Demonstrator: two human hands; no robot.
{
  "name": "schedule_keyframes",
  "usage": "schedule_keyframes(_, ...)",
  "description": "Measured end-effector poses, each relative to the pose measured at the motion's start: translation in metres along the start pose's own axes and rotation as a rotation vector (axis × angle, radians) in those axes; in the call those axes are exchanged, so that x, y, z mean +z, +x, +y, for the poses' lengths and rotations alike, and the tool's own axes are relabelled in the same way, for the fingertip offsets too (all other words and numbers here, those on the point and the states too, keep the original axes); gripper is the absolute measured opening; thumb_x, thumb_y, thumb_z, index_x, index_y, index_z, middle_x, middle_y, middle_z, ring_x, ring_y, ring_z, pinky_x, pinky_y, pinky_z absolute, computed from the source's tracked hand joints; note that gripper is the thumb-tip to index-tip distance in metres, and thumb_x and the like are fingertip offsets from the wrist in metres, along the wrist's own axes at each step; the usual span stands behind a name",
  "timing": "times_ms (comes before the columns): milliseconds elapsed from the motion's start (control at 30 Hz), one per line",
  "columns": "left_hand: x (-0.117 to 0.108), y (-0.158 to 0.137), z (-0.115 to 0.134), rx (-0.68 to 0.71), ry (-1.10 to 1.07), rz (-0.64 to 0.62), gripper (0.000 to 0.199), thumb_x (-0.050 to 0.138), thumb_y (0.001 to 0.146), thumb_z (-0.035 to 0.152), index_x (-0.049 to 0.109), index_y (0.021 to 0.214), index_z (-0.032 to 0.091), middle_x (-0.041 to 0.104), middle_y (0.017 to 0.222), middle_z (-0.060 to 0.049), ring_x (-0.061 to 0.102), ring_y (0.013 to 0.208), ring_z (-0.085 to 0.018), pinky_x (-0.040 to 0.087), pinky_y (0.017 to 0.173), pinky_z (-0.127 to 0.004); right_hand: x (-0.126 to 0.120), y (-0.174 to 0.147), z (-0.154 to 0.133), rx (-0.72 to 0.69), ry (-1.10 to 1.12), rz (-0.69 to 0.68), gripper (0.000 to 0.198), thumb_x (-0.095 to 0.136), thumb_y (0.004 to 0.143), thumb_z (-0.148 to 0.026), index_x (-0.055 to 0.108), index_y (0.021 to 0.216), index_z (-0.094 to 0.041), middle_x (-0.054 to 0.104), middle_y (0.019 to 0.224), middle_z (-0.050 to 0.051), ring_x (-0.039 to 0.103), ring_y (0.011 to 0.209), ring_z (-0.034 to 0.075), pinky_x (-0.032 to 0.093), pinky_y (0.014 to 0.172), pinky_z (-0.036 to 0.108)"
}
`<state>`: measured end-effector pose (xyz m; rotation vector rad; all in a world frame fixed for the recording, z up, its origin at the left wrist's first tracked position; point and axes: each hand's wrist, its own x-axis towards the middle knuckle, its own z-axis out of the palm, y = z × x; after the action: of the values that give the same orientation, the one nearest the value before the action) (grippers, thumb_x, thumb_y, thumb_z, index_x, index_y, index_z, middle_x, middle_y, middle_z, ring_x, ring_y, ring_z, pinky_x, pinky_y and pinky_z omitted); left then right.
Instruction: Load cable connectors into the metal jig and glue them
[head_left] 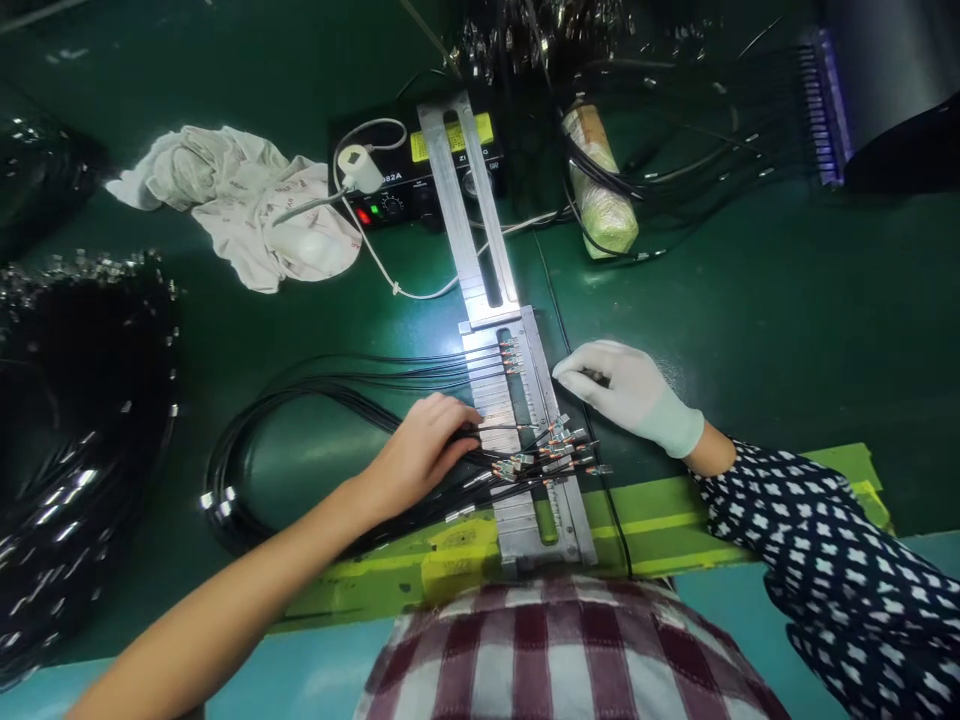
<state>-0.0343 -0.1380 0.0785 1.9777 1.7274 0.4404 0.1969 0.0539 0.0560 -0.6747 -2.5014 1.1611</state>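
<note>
My left hand (421, 448), bare, is closed at the near left side of a slotted metal fixture (529, 350). Thumb and index finger pinch a black cable (491, 428) whose tip crosses the fixture. Below lies a bunch of black cables with metal-tipped ends (562, 450), their connectors spread over the slot. Further up, several cable ends (511, 355) sit side by side in the fixture. On the right of the fixture is my right hand (630, 395) in a white glove, thumb and index tips together at its edge. Anything between those tips is too small to make out.
Behind the fixture stands a black control box (416, 190) with a white-corded device (360, 170). A crumpled white cloth (255, 200) lies left of it, a wrapped roll (600, 180) to the right. Cable bundles (75, 430) cover the left side. A yellow-green strip (660, 525) edges the table.
</note>
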Motion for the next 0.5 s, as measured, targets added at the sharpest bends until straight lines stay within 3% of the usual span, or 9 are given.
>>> schedule_keyframes(100,0.003,-0.004,0.003,-0.021,-0.118,0.019,0.01,0.048,0.099,0.019,0.057,0.103,0.018,0.062,0.097,-0.004,0.054,0.092,-0.016,0.045,0.082,-0.029,-0.001,0.0,0.0,0.007,-0.007,0.009,0.016,0.058,0.095,-0.024,0.071,0.086,-0.024,0.072,0.087,-0.002,0.062,0.082,0.019,0.043,0.077,0.032)
schedule_keyframes(267,-0.002,0.007,-0.001,-0.004,-0.083,0.246,0.019,0.048,0.098,0.012,0.061,0.111,0.018,0.06,0.099,-0.004,0.058,0.091,-0.012,0.048,0.081,-0.023,0.0,0.0,0.0,0.006,-0.002,0.004,0.016,0.058,0.096,-0.027,0.071,0.088,-0.025,0.072,0.09,-0.002,0.063,0.086,0.019,0.044,0.08,0.033)
schedule_keyframes(500,-0.009,0.011,-0.008,0.024,0.196,0.187,0.032,0.042,0.098,0.011,0.062,0.122,0.017,0.056,0.095,-0.004,0.057,0.082,-0.013,0.05,0.071,-0.022,0.001,0.0,0.0,0.007,0.0,0.006,0.015,0.058,0.097,-0.027,0.071,0.09,-0.025,0.073,0.092,-0.003,0.064,0.088,0.019,0.045,0.082,0.033)
